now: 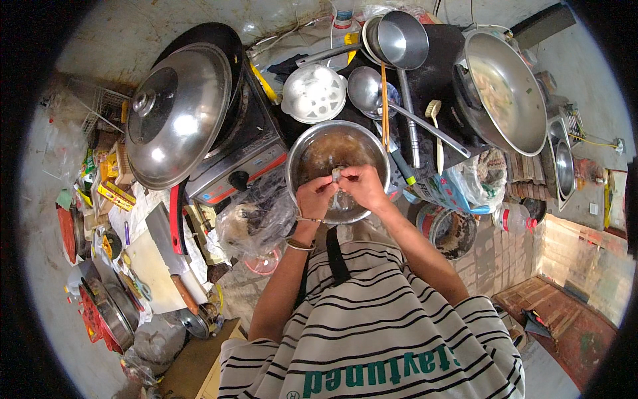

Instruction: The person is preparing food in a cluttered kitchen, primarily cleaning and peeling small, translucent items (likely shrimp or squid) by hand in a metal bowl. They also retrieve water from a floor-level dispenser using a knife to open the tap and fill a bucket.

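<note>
Both hands are together over a round metal basin [383,144] of murky brownish water. My left hand [317,196] and my right hand [365,187] pinch a small pale, greyish piece [336,174] between their fingertips. What the piece is, I cannot tell. Something pale lies in the water just below the fingers. Behind the basin stands a white perforated steamer plate [315,93]. A metal ladle [366,90] and a pair of wooden chopsticks [384,107] lie to its right.
To the left, a lidded wok [187,119] with a red handle sits on a gas stove [244,169]. A cleaver [167,239] rests on a cutting board [149,269]. At right are a wok [533,107] with food and liquid, a brush [437,134] and a bucket [451,234].
</note>
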Tool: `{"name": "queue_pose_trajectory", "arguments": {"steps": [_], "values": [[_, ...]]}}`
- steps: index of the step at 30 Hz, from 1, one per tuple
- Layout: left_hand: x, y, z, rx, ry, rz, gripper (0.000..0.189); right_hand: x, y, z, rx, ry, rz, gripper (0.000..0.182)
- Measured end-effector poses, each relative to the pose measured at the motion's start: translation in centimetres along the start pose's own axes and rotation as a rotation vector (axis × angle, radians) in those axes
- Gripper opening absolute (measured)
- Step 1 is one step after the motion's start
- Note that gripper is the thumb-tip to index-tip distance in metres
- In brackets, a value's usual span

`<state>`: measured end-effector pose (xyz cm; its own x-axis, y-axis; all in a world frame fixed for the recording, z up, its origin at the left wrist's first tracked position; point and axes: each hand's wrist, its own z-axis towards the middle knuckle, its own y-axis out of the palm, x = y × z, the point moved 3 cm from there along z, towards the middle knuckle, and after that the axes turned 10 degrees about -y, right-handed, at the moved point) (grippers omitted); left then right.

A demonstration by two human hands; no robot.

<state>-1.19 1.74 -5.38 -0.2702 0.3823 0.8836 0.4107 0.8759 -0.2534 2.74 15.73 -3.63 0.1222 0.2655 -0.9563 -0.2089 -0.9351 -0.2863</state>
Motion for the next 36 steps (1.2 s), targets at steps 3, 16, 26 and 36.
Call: {"name": "queue_pose_trajectory", "arguments": {"steps": [3, 16, 26, 36], "values": [[0.1, 0.1, 0.0, -0.014, -0.015, -0.015, 0.021, 0.5, 0.1, -0.2, 0.001, 0.033, 0.089, 0.009], [1.2, 0.6, -0.7, 0.003, 0.074, 0.04, 0.018, -0.9, -0.9, -0.2, -0.033, -0.001, -0.022, 0.01], [-0.1, 1.3, -0.4, -0.158, -0.071, -0.168, 0.016, 0.5, -1.2, -0.3, 0.065, 0.062, 0.189, 0.01], [1.3, 1.4, -1.0, -0.283, -0.198, -0.182, 0.017, 0.9, -1.9, -0.3, 0.038, 0.135, 0.235, 0.01]]}}
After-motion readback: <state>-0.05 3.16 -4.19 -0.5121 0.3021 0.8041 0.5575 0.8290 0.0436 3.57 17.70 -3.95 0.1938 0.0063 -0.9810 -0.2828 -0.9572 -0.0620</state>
